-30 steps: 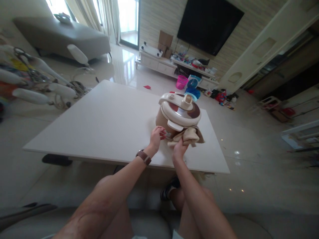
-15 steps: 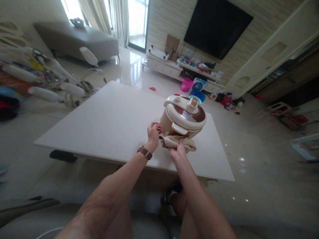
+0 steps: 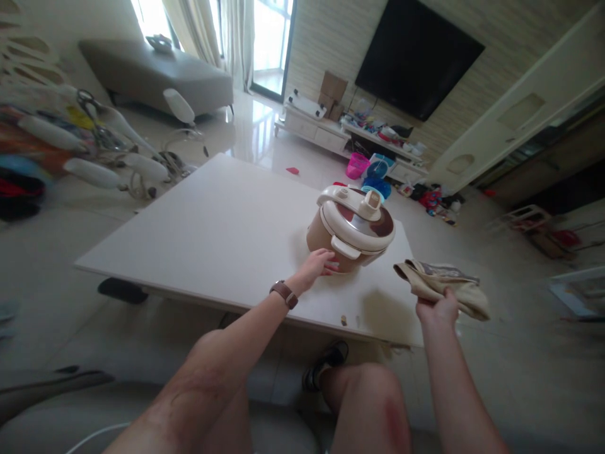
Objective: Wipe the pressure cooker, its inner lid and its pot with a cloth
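Note:
An electric pressure cooker, beige and cream with a shiny brown lid, stands upright on the white table. My left hand, with a brown watch at the wrist, is at the cooker's lower front, just under its side handle. Its fingers are stretched out and a little apart; whether they touch the cooker I cannot tell. To the right, my right hand grips a folded beige cloth above the table's right edge, thumb on top. The cloth's shadow falls on the tabletop.
A small brown speck lies by the table's front edge. Beyond are a TV cabinet, a pink basket and scattered items on the floor. White-padded metal equipment stands left. My knees are under the front edge.
My right hand has carried the cloth from the cooker's front out to the right, and the cloth has spread somewhat. My left hand has shifted right along the cooker's front.

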{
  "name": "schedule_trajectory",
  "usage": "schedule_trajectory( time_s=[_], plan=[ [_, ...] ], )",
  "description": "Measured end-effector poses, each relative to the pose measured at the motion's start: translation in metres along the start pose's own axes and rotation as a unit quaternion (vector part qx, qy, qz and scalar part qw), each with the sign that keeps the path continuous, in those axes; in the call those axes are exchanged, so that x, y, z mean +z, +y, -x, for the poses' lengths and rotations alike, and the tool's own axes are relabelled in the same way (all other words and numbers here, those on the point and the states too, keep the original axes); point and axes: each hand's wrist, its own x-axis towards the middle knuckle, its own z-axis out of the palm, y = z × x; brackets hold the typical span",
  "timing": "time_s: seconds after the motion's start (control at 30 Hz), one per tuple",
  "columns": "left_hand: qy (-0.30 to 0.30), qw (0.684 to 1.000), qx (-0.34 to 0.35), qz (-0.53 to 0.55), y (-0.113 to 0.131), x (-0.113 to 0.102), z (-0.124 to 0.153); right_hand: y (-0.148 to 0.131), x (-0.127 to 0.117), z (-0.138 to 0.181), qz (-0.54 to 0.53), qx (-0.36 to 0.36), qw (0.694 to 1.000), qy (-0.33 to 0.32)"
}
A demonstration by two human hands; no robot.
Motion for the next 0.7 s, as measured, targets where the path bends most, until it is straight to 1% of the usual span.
schedule_trajectory(
  time_s=[0.03,0.1,0.2,0.27,0.37,0.47,0.53,0.6,0.7],
  plan=[
    [-0.026,1.0,0.0,-0.003,-0.006,0.009,-0.001,-0.004,-0.01,-0.006,0.02,0.005,1.0,0.008],
    [-0.04,0.999,0.009,0.004,-0.016,0.028,-0.004,-0.005,-0.028,-0.013,0.073,0.043,0.996,0.026],
    [-0.011,0.998,0.017,0.055,-0.026,0.054,-0.012,0.007,-0.043,-0.014,0.158,0.116,0.98,0.038],
    [0.018,0.995,0.026,0.092,-0.029,0.066,-0.018,0.017,-0.046,-0.015,0.192,0.152,0.969,0.02],
    [0.057,0.99,0.052,0.116,-0.031,0.074,-0.024,0.031,-0.048,-0.021,0.224,0.169,0.958,-0.05],
    [0.073,0.988,0.059,0.12,-0.03,0.074,-0.025,0.04,-0.052,-0.026,0.249,0.17,0.947,-0.109],
    [0.084,0.988,0.053,0.114,-0.027,0.067,-0.024,0.044,-0.056,-0.029,0.251,0.173,0.946,-0.11],
    [0.109,0.988,0.054,0.098,-0.021,0.053,-0.021,0.047,-0.061,-0.029,0.239,0.183,0.949,-0.093],
    [0.167,0.981,0.085,0.055,-0.008,0.022,-0.017,0.052,-0.066,-0.026,0.218,0.212,0.949,-0.079]
  ],
)
